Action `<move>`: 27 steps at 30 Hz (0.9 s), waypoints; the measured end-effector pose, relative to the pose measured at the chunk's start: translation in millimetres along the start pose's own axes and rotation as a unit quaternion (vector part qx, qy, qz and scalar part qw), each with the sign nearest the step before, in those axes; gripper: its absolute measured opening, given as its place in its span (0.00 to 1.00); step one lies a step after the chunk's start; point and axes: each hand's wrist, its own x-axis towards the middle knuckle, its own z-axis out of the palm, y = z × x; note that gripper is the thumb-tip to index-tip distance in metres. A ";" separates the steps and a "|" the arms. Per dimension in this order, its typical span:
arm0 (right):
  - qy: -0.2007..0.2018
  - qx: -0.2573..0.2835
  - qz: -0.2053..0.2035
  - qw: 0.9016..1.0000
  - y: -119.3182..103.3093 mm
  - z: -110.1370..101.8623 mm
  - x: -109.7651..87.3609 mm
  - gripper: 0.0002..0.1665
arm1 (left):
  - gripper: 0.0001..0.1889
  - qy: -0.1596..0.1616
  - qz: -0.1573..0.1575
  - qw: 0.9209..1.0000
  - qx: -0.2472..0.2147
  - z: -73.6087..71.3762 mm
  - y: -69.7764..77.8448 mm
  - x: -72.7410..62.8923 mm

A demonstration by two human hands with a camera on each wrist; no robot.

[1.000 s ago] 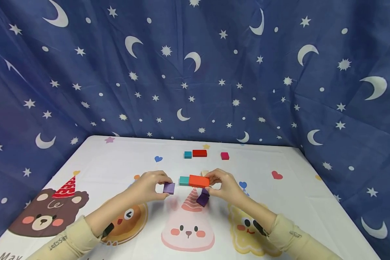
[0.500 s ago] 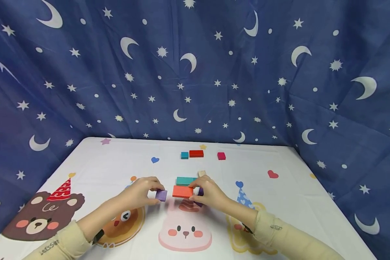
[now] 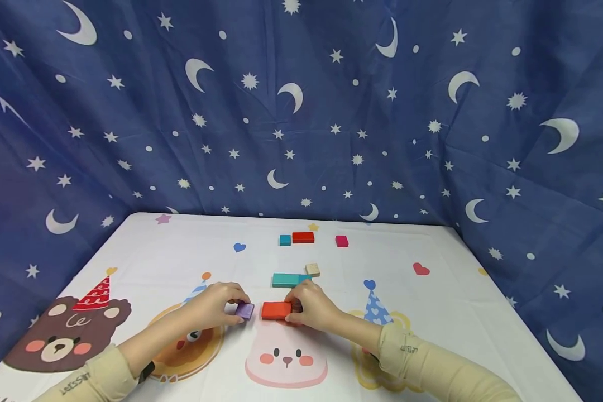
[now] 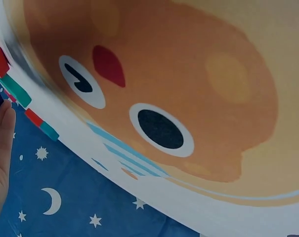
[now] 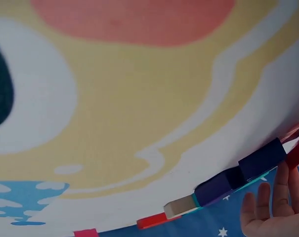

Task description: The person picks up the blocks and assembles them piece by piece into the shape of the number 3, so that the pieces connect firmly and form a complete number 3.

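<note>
My left hand [image 3: 215, 306] pinches a light purple block [image 3: 245, 311] between thumb and fingers, low over the white tablecloth. Just to its right, my right hand [image 3: 314, 308] grips a red-orange rectangular block [image 3: 275, 310] by its right end; a small gap parts the two blocks. Behind the red-orange block lies a teal block [image 3: 285, 280], with a blue block [image 3: 305, 278] at its right end. Two dark purple blocks [image 5: 216, 187] show beside my fingers in the right wrist view; my right hand hides them in the head view.
A beige block [image 3: 312, 269] lies behind the blue one. Farther back are a small blue block [image 3: 285, 240], a red block [image 3: 303, 237] and a magenta block [image 3: 341, 241]. Cartoon prints cover the tablecloth [image 3: 382, 262]; a blue starry curtain [image 3: 301, 111] hangs behind.
My right hand has brought the red-orange block left and toward me, from in front of the teal block's right part, uncovering it. My left hand has moved the purple block slightly nearer and lower.
</note>
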 end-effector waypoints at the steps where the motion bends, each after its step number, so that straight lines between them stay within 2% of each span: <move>1: -0.001 -0.005 -0.005 1.000 0.2 0.4 0.2 0.13 | 0.14 -0.002 -0.001 1.000 -0.002 0.0 0.1 -0.3; 5: -0.005 -0.022 -0.012 1.000 0.7 0.7 0.0 0.13 | 0.14 -0.011 -0.004 1.000 -0.010 0.6 1.2 -0.8; 16: -0.032 -0.045 0.009 0.998 3.9 -1.6 -5.1 0.17 | 0.15 -0.030 -0.006 0.999 -0.010 3.8 5.5 6.7; 23: -0.042 -0.053 0.008 0.998 6.8 -3.4 -7.4 0.17 | 0.15 -0.037 0.010 0.999 0.016 11.1 5.1 19.0; 27: -0.045 -0.055 0.007 0.997 7.1 -3.7 -7.4 0.16 | 0.16 -0.051 0.005 0.999 0.016 13.3 6.9 24.0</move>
